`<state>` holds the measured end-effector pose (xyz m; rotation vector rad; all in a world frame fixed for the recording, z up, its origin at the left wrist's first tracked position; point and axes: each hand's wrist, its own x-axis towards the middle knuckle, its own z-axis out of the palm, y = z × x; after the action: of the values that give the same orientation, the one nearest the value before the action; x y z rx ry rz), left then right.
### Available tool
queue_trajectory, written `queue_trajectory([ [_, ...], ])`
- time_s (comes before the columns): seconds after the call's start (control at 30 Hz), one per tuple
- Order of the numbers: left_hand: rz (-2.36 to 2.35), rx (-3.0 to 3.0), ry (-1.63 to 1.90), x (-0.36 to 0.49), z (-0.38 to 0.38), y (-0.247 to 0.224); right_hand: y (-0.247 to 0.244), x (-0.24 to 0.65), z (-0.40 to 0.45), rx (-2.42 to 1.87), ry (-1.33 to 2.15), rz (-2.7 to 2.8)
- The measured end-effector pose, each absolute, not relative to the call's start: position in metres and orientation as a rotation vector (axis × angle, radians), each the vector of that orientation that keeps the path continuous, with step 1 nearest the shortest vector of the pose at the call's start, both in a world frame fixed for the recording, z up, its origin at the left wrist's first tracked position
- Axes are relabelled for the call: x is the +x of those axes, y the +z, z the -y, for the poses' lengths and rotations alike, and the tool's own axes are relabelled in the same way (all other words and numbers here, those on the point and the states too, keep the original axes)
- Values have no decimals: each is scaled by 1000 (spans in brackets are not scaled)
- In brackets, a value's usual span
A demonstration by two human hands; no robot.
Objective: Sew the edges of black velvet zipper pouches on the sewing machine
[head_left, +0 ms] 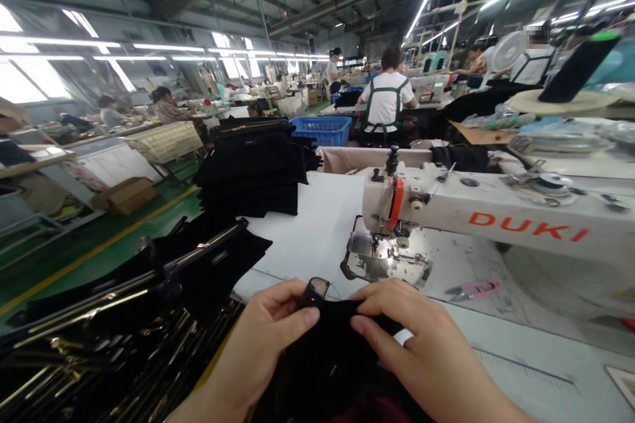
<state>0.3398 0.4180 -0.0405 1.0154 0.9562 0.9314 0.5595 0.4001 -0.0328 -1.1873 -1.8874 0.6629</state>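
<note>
One black cloth piece (330, 350): hangs between both hands at the near table edge, in front of the needle area and apart from it.
Progress: the cloth appears to be mid-handling, its upper edge gathered in the fingers; joining at the dark curled piece (315, 292) cannot be confirmed, nor can the amount done or left.
Left hand (248, 344): comes in from below, thumb over curled fingers, nearly closed on the dark curled piece (its open end faces up) beside the cloth's corner.
Right hand (426, 337): reaches in palm down, wrist low, thumb and forefinger pinched on the cloth's upper edge, other fingers bent.
Sewing machine (476, 211): stands beyond the hands, metal plate showing, pink snips (476, 289) beside it.
Black stack (253, 175): sits on the table's far left; whether those pieces are finished is unclear.
Gold-trimmed heap (74, 350): lies left of the left hand.
</note>
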Motion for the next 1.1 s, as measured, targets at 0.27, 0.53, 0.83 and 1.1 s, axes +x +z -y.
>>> queue_trajectory([
  [0.27, -1033, 994, 947, 344, -418, -44, -31, 563, -397, -1227, 710, 1859],
  [0.53, -1085, 1069, 934, 347, -417, -43, -35, 559, -398, -1337, 738, 1840],
  [0.83, -1048, 1830, 34, 349, -520, -36, -79, 553, -398, -896, 871, 2172],
  [1.1, -1252, 2319, 328, 433, -620, -106, -123, 574, -484, -1338, -18, 2375],
])
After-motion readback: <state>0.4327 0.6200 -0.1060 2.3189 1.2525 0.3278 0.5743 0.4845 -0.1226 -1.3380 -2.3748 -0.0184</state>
